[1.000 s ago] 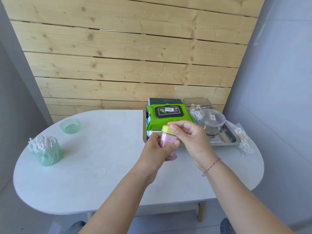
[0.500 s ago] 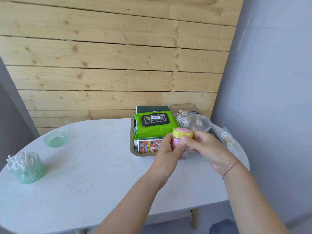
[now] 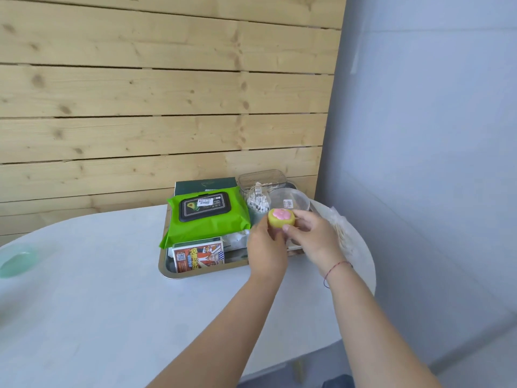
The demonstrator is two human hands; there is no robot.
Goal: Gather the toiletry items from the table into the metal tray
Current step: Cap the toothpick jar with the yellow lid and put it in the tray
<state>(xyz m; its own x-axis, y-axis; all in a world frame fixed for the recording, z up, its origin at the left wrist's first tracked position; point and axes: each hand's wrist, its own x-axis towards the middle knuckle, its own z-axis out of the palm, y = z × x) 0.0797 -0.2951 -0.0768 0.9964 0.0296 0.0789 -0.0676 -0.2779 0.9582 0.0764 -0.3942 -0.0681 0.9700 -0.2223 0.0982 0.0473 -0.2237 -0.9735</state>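
Metal tray [image 3: 165, 271] half full — left hand [image 3: 267, 249] and right hand [image 3: 314, 238] both clamped on yellow-capped bottle [image 3: 280, 217] over its right side, beside green wipes pack [image 3: 207, 219]

At centre frame we see the tray [image 3: 165, 271] on the table [image 3: 98, 303], a wipes pack [image 3: 207, 222] lying over a box [image 3: 198, 257] inside it, jars [image 3: 258, 204] to their right, a lid [image 3: 16, 261] at far left.
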